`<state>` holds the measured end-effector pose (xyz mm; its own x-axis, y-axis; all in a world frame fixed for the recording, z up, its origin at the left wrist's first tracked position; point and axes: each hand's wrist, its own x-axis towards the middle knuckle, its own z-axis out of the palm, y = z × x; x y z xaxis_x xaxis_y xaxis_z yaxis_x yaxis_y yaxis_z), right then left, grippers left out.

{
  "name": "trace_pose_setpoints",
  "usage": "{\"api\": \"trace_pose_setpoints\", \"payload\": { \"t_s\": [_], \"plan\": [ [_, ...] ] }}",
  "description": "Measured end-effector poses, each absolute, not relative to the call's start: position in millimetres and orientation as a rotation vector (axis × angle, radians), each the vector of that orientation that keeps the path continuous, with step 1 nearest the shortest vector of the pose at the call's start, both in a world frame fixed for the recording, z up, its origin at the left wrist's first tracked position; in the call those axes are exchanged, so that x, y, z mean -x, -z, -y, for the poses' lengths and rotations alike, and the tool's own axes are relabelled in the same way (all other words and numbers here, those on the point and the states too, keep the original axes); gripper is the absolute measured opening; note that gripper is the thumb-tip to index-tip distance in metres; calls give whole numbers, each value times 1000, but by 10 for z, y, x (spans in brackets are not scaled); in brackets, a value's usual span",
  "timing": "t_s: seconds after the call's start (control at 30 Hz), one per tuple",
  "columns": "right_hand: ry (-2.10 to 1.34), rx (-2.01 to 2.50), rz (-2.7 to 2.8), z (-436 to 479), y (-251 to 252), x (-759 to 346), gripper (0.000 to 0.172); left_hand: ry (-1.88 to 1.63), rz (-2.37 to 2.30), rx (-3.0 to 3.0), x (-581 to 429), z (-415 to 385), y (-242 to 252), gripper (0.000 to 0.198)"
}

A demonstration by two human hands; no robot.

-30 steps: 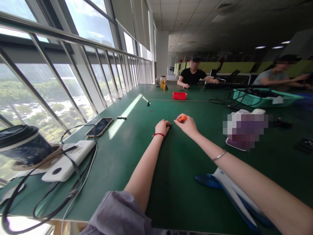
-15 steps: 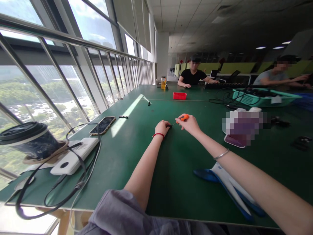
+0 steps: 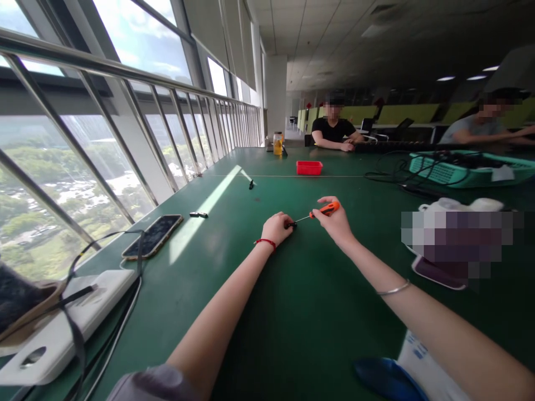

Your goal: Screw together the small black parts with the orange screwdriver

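The green bench (image 3: 234, 312) fills most of the view, its left edge running along a steel railing (image 3: 125, 72) in front of the windows. Towards the far right corner stands a teal basket (image 3: 468, 170) with black cables over its rim. At the near left corner lies a white power bank (image 3: 71, 320) under a black strap. Further up the left edge is a phone (image 3: 152, 236), face up. At the far edge a person in a black shirt (image 3: 332, 129) sits with both forearms on the bench.

Both arms reach out from the near edge to the middle of the bench. The left hand (image 3: 276, 227), with a red cord at the wrist, rests on the surface with its grip curled shut on a small black part (image 3: 291, 225), which peeks out at the fingertips. The right hand (image 3: 335, 221) is just beside it, its grip closed round the orange handle of a screwdriver (image 3: 326, 210). The handle juts out above the fingers. The thin metal shaft slants down and left out of that grip, and its tip meets the small black part at the left fingertips.

A red tray (image 3: 309, 167) sits beyond the hands, towards the far edge. A small black piece (image 3: 198, 214) lies between the phone and the left hand.
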<state>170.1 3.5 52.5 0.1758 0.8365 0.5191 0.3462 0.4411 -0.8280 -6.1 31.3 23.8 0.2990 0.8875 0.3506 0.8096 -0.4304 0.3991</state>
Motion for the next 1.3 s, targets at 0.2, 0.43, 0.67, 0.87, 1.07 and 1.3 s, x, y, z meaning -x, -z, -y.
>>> {"api": "trace_pose_setpoints", "payload": {
  "t_s": [0.2,0.43,0.67,0.87,1.07,1.3],
  "plan": [
    [-531,1120,1242,44,-348,-1753,24,-897,-1606,-2400,-5,-342,-230,15],
    [-474,1085,1335,236,-236,-1448,13,-924,-1611,-2284,22,-382,-211,11],
    [-482,1087,1412,310,-287,-1423,10,-910,-1607,-2333,4,-370,-201,13],
    [-421,1124,1389,295,-270,-1482,12,-889,-1594,-2355,3,-354,-202,13],
    [-463,1098,1445,314,-272,-1460,12,-923,-1552,-2385,12,-352,-195,9],
    [-453,1083,1426,283,-277,-1469,11,-895,-1569,-2394,7,-345,-222,9]
  ]
}}
